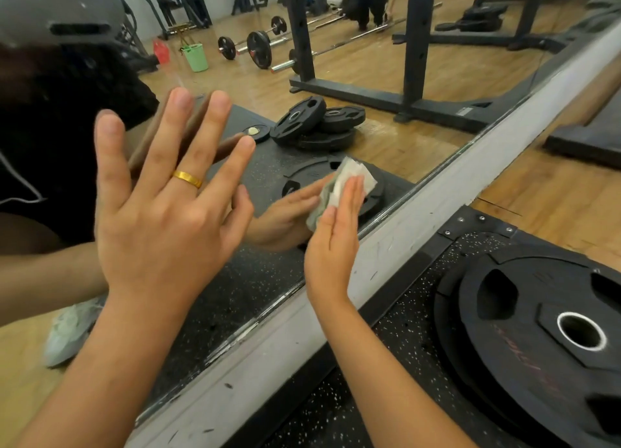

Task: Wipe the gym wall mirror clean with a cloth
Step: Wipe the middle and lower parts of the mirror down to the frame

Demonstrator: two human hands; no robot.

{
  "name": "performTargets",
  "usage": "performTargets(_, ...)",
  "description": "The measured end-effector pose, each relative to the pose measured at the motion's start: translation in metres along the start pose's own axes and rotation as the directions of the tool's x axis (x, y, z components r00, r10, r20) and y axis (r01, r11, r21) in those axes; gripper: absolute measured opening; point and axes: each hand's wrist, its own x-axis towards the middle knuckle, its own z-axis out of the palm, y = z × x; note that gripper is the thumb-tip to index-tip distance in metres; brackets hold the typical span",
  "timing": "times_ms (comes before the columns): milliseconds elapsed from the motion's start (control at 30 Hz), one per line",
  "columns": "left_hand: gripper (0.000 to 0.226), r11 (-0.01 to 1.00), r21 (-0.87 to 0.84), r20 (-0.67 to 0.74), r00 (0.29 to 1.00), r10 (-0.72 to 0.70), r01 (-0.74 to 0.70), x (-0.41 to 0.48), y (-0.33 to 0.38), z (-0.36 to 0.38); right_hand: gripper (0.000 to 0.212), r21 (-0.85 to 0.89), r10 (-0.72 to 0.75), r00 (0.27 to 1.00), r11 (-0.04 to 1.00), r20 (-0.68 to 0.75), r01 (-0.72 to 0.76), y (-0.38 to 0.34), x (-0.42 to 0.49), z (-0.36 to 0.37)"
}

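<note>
mid-wipe, low on the mirror

cloth (339, 185) pale and crumpled, pressed to the mirror (369, 78) close to its bottom edge, just above the grey frame strip (403, 232). right hand (336, 242) flat on it, fingers straight and together, pushing rather than gripping. left hand (161, 219) spread wide, palm to the glass, left of the cloth and higher up. fingertips at or very near the surface, can't tell if touching. nothing held; gold ring (188, 178) on one finger.

progress: probably mid-job. glass around the cloth reflecting cleanly, no obvious smears, but no telling wiped from unwiped at this angle. only the lower band of the mirror in view, upper part unknown. likely left: rest of the bottom edge to the right, plus anything higher.

writing: faint reddish lettering on the weight plate (537, 330) lying on the speckled rubber mat (403, 346) just beside the frame strip, not legible. small label (465, 111) on the reflected rack base (369, 96), too small to read. no brand readable.
</note>
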Motion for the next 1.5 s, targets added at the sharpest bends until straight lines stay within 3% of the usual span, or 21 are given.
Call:
performTargets(167,0.036,0.999,-0.002,0.012,0.999,0.039,-0.039,0.006,0.001,-0.002,0.06,-0.036,-0.057,0.998,0.998,0.001,0.057,-0.009,-0.003,0.003)
performTargets(333,0.035,0.975,-0.222,0.05,0.999,-0.004,0.015,-0.01,0.001,-0.022,0.059,-0.019,-0.047,0.999,0.999,-0.022,0.046,-0.002,0.001,0.0)
performTargets(433,0.043,0.992,-0.127,0.17,0.984,0.048,-0.027,-0.047,-0.008,-0.039,0.058,0.014,-0.023,0.997,1.0,-0.071,0.024,-0.001,0.002,0.005)
performTargets(567,0.056,1.0,-0.021,0.273,0.962,-0.009,0.015,-0.087,-0.04,-0.077,0.059,0.07,0.047,0.986,0.997,-0.162,-0.035,-0.003,-0.001,0.019)
performTargets(700,0.064,0.996,0.062,0.265,0.961,-0.078,0.064,-0.109,-0.073,-0.106,0.059,0.07,0.088,0.977,0.995,-0.194,-0.075,-0.003,-0.008,0.024)
performTargets(900,0.069,0.97,0.242,0.19,0.982,-0.015,-0.032,-0.121,-0.095,-0.101,0.057,0.094,0.078,0.974,0.994,-0.212,-0.059,-0.025,-0.013,0.039)
performTargets(1033,0.068,0.972,0.227,0.166,0.986,0.016,-0.054,-0.122,-0.097,-0.099,0.052,0.083,-0.151,0.984,0.984,-0.095,0.159,-0.074,-0.036,0.062)
performTargets(1200,0.065,0.975,0.215,0.156,0.988,0.017,-0.051,-0.118,-0.097,-0.097,0.05,0.05,-0.46,0.868,0.887,0.187,0.459,-0.096,-0.081,0.08)
performTargets(1267,0.065,0.976,0.212,0.161,0.987,0.009,-0.044,-0.12,-0.097,-0.099,0.05,0.007,-0.496,0.832,0.86,0.247,0.511,-0.087,-0.091,0.075)
performTargets(1400,0.065,0.974,0.224,0.153,0.988,0.0,-0.035,-0.12,-0.095,-0.101,0.05,-0.007,-0.484,0.843,0.866,0.236,0.499,-0.112,-0.078,0.077)
performTargets(1500,0.066,0.972,0.229,0.154,0.988,0.01,-0.046,-0.117,-0.099,-0.1,0.049,0.035,-0.571,0.785,0.813,0.238,0.581,-0.149,-0.059,0.087)
